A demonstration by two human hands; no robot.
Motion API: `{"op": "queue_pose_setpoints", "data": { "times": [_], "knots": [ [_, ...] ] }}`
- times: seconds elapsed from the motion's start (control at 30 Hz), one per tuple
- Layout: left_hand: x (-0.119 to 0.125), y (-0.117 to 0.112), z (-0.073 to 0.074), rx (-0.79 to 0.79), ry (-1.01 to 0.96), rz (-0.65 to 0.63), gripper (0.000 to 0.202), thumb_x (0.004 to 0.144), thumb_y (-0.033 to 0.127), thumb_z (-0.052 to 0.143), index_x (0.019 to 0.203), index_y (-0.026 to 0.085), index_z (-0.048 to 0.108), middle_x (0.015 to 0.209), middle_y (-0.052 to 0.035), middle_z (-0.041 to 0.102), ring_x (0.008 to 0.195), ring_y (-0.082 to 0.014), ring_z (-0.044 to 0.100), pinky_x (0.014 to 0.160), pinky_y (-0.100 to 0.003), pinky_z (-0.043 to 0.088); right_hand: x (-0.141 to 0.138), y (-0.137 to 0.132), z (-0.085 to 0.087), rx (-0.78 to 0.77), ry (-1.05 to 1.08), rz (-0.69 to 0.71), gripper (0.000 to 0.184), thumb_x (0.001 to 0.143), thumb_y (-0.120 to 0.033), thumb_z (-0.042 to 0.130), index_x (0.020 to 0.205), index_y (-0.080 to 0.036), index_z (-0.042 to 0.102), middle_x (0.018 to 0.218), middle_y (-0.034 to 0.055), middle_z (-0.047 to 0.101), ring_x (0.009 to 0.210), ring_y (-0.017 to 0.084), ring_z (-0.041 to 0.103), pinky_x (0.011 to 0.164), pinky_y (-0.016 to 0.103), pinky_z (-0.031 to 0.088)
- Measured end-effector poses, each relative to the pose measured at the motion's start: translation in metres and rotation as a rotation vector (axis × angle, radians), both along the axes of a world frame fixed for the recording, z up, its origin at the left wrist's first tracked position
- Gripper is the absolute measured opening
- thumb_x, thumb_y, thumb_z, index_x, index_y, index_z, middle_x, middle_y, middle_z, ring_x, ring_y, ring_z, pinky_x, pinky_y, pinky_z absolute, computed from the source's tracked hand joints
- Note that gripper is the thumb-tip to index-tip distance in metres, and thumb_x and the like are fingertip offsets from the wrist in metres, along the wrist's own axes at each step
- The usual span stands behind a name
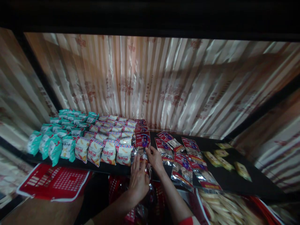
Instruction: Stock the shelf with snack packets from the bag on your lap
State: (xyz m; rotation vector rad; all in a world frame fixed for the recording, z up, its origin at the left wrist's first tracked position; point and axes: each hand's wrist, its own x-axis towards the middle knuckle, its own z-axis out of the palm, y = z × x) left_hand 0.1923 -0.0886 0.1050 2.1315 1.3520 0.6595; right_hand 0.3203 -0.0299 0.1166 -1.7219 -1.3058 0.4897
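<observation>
A red and purple snack packet (142,139) with a clear lower part lies at the right end of the rows of bags on the black shelf. My left hand (138,181) rests on its lower part, fingers stretched out flat. At the packet's right edge, my right hand (154,159) pinches it between thumb and fingers. More packets of the same kind are lined up behind it. Close on the left stand white snack bags (124,154) with striped tops. Several loose red and purple packets (182,165) lie to the right of my right hand.
Teal snack bags (67,148) fill the shelf's left end. Small yellow packets (242,171) lie at the right on the black shelf (257,181). Below are a red basket (63,182) and pale packaged goods (220,206). A striped curtain (145,78) hangs behind.
</observation>
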Motion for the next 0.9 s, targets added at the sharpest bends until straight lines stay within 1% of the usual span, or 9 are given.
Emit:
{"op": "queue_pose_setpoints", "data": {
  "times": [0.1, 0.2, 0.3, 0.43, 0.57, 0.73, 0.8, 0.9],
  "knots": [
    [0.000, 0.004, -0.005, 0.000, -0.019, -0.005, 0.069, 0.071, 0.009, 0.045, 0.139, 0.009, 0.035, 0.154, -0.0108, 0.014, 0.142, -0.0266, 0.005, 0.116, -0.047, 0.014, -0.003, 0.003, -0.003, -0.012, -0.034, 0.005, 0.035, 0.081, -0.048, 0.043, 0.067, -0.020, 0.059, 0.059, 0.0017, 0.060, 0.057, 0.015, 0.052, 0.056, 0.024, 0.036],
    [0.001, 0.006, -0.011, 0.006, -0.021, 0.005, 0.068, 0.072, 0.009, 0.044, 0.139, 0.010, 0.036, 0.154, -0.0106, 0.014, 0.142, -0.0266, 0.006, 0.116, -0.048, 0.013, -0.006, 0.003, -0.004, -0.033, -0.074, 0.017, 0.033, 0.083, -0.045, 0.042, 0.072, -0.019, 0.061, 0.066, 0.0037, 0.064, 0.061, 0.016, 0.055, 0.059, 0.025, 0.037],
    [0.002, 0.008, -0.017, -0.002, -0.008, 0.017, 0.069, 0.071, 0.009, 0.045, 0.139, 0.009, 0.036, 0.154, -0.0115, 0.015, 0.142, -0.0268, 0.007, 0.116, -0.048, 0.013, -0.010, 0.002, -0.005, -0.032, -0.113, 0.018, 0.030, 0.083, -0.041, 0.043, 0.076, -0.019, 0.063, 0.071, 0.0054, 0.067, 0.064, 0.016, 0.058, 0.061, 0.025, 0.038],
    [0.002, 0.010, -0.023, 0.023, 0.010, 0.013, 0.068, 0.071, 0.010, 0.045, 0.139, 0.009, 0.036, 0.153, -0.0118, 0.015, 0.142, -0.0281, 0.007, 0.115, -0.049, 0.015, -0.013, 0.002, -0.007, -0.042, -0.141, 0.024, 0.027, 0.084, -0.037, 0.044, 0.078, -0.020, 0.064, 0.073, 0.0057, 0.068, 0.064, 0.017, 0.060, 0.062, 0.025, 0.039],
    [0.001, 0.012, -0.027, 0.010, 0.016, 0.005, 0.068, 0.072, 0.010, 0.045, 0.139, 0.008, 0.036, 0.153, -0.0126, 0.016, 0.142, -0.0289, 0.009, 0.115, -0.049, 0.017, -0.015, 0.001, -0.009, -0.048, -0.160, 0.030, 0.027, 0.084, -0.035, 0.045, 0.089, -0.018, 0.065, 0.082, 0.0085, 0.070, 0.073, 0.020, 0.064, 0.067, 0.026, 0.042],
    [0.000, 0.014, -0.029, 0.007, 0.017, -0.012, 0.069, 0.072, 0.010, 0.044, 0.140, 0.006, 0.033, 0.153, -0.0138, 0.015, 0.141, -0.0295, 0.009, 0.116, -0.048, 0.015, -0.017, -0.003, -0.004, -0.081, -0.189, 0.029, 0.034, 0.085, -0.031, 0.046, 0.109, -0.014, 0.063, 0.099, 0.0129, 0.070, 0.089, 0.023, 0.066, 0.079, 0.030, 0.045],
    [0.000, 0.014, -0.027, 0.009, 0.033, -0.023, 0.067, 0.074, 0.011, 0.043, 0.140, 0.004, 0.033, 0.153, -0.0150, 0.016, 0.141, -0.0296, 0.009, 0.116, -0.047, 0.014, -0.017, -0.006, -0.002, -0.086, -0.194, 0.029, 0.037, 0.086, -0.030, 0.045, 0.114, -0.013, 0.062, 0.105, 0.0147, 0.068, 0.095, 0.025, 0.065, 0.083, 0.031, 0.045],
    [0.000, 0.014, -0.024, 0.008, 0.056, -0.044, 0.064, 0.077, 0.013, 0.040, 0.139, 0.002, 0.033, 0.152, -0.0167, 0.018, 0.141, -0.0288, 0.009, 0.117, -0.043, 0.015, -0.018, -0.010, 0.000, -0.068, -0.187, 0.042, 0.042, 0.087, -0.030, 0.042, 0.119, -0.007, 0.058, 0.114, 0.0190, 0.065, 0.104, 0.027, 0.062, 0.089, 0.034, 0.043]
  ]
}}
